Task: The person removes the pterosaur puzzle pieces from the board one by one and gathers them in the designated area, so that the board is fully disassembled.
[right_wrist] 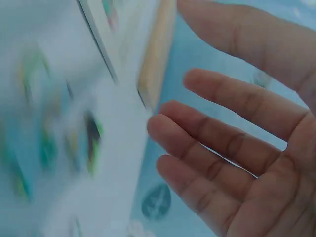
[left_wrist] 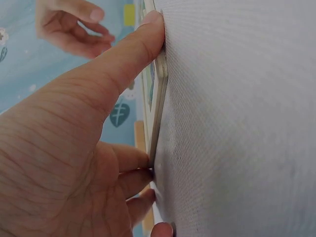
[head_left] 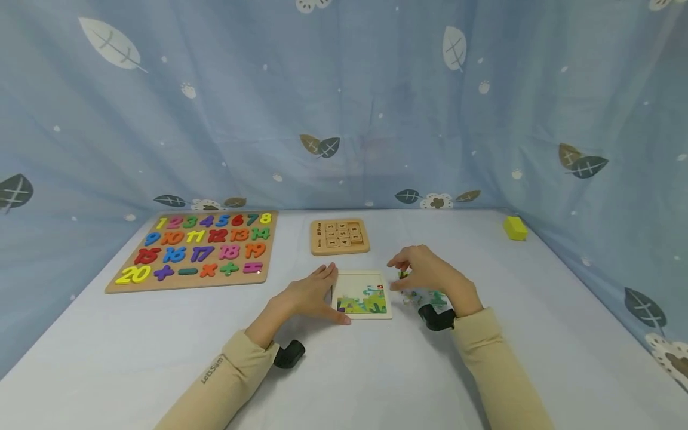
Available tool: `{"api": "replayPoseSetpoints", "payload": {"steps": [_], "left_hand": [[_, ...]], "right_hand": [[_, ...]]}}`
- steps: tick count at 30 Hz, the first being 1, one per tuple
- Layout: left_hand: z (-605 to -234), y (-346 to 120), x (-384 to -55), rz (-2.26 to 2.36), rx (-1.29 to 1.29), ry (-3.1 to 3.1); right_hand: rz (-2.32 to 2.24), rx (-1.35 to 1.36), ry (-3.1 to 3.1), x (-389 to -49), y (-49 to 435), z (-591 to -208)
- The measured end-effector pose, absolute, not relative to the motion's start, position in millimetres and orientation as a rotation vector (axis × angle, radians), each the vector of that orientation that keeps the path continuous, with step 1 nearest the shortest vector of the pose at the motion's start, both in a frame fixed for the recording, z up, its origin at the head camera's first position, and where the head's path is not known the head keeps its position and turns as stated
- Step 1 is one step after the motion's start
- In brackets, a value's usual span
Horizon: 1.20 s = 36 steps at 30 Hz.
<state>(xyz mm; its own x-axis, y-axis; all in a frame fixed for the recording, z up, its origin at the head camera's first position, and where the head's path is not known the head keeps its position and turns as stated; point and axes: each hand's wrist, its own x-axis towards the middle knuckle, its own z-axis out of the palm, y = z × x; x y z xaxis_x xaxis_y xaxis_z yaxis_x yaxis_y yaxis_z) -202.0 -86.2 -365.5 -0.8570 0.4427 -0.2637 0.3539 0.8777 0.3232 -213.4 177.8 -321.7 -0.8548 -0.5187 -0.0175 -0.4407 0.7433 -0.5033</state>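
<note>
A small wooden jigsaw puzzle tray (head_left: 361, 272) lies flat in the middle of the table. Green and yellow pieces (head_left: 362, 303) fill its lower part, while the upper part shows bare pale wood. My left hand (head_left: 309, 294) rests along the tray's left side, thumb (left_wrist: 140, 47) at the near corner and straight fingertips touching the edge farther up. To the right of the tray hovers my right hand (head_left: 427, 272), fingers apart and nothing between them. Loose puzzle pieces (head_left: 414, 297) lie under it, partly hidden in the head view and blurred in the right wrist view (right_wrist: 49, 133).
A wooden number board (head_left: 183, 285) with coloured digits and signs lies at the left. Behind the tray is a small wooden sliding number puzzle (head_left: 340, 236). A yellow block (head_left: 515, 229) stands at the back right. A blue patterned curtain (head_left: 376, 119) borders the table.
</note>
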Motion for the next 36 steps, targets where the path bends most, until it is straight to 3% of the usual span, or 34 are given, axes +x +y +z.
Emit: {"api": "replayPoseSetpoints", "payload": {"steps": [8,36], "left_hand": [[-366,-85,-201,0.364,0.603,2.713],[-365,-85,-204,0.337,0.611,2.713]], "right_hand": [[-0.637,-0.745,2.737,-212,146,-342],[-0.433,-0.822,2.893,-211,127,-346]]}}
